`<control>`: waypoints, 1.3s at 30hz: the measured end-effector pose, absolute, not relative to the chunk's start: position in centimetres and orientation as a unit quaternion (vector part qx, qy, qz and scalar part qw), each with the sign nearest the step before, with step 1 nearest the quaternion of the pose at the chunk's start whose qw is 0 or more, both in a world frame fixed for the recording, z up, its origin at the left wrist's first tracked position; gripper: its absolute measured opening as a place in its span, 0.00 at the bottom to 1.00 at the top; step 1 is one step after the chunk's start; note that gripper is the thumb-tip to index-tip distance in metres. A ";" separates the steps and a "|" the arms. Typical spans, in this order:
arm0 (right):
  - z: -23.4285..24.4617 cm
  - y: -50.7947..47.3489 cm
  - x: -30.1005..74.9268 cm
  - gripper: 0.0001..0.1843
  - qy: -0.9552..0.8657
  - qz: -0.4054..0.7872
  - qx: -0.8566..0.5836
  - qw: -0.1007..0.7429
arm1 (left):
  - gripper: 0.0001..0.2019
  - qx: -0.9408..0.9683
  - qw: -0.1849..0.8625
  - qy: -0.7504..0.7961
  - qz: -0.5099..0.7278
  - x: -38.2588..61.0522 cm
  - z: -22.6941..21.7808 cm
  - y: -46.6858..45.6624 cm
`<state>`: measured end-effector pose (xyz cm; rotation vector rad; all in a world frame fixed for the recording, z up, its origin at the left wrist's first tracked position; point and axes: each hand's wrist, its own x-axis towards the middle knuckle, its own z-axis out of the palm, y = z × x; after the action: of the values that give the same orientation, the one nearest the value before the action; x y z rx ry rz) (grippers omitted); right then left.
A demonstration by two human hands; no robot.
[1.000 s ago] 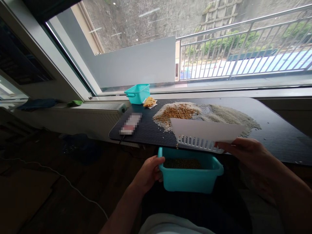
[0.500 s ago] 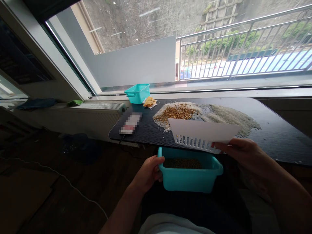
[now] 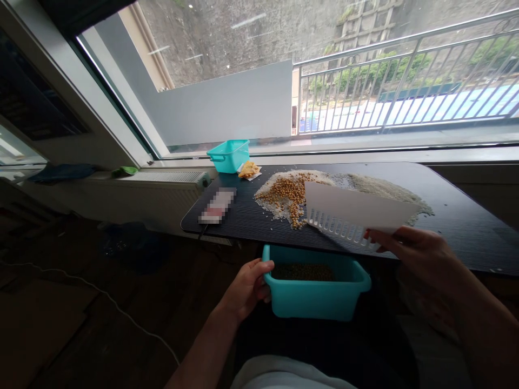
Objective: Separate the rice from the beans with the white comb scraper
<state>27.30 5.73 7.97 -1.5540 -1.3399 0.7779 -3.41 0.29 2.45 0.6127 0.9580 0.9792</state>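
My left hand [image 3: 251,286] grips the left rim of a teal plastic bin [image 3: 318,296], held below the table's front edge. Small dark grains or beans [image 3: 302,272] lie in its bottom. Above the table's near side, my right hand [image 3: 413,246] is closed on the right end of a white slotted scoop [image 3: 357,208], its row of slots facing down toward me. Left of the scoop spreads a heap of yellow-brown beans [image 3: 286,192] mixed with white rice. A second pile of rice [image 3: 377,189] lies behind the scoop, which partly covers it.
The dark table [image 3: 454,216] stands against the window. At its far left are another teal bin [image 3: 230,155], a yellow crumpled thing [image 3: 248,170] on white paper, and a blurred-out flat phone-like object [image 3: 219,205] with a cable. A white radiator [image 3: 170,186] stands to the left.
My right hand has moved the scoop to the right and slightly tilted it, uncovering more beans at the heap's near edge. My left hand and the held bin have stayed put.
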 end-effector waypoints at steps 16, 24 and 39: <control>8.0 6.5 26.7 0.23 -0.596 0.327 -0.587 0.440 | 0.28 0.280 0.733 0.433 0.443 -3.4 2.6 0.2; 8.0 6.8 25.9 0.23 -0.600 0.336 -0.584 0.431 | 0.27 0.275 0.734 0.431 0.447 -3.5 2.4 0.3; 8.0 4.7 27.6 0.23 -0.568 0.351 -0.606 0.432 | 0.27 0.287 0.736 0.428 0.439 -3.5 2.4 0.3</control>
<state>27.60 4.70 8.02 -1.5108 -1.4170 0.8758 -3.51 0.28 2.45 0.6304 0.9405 0.9652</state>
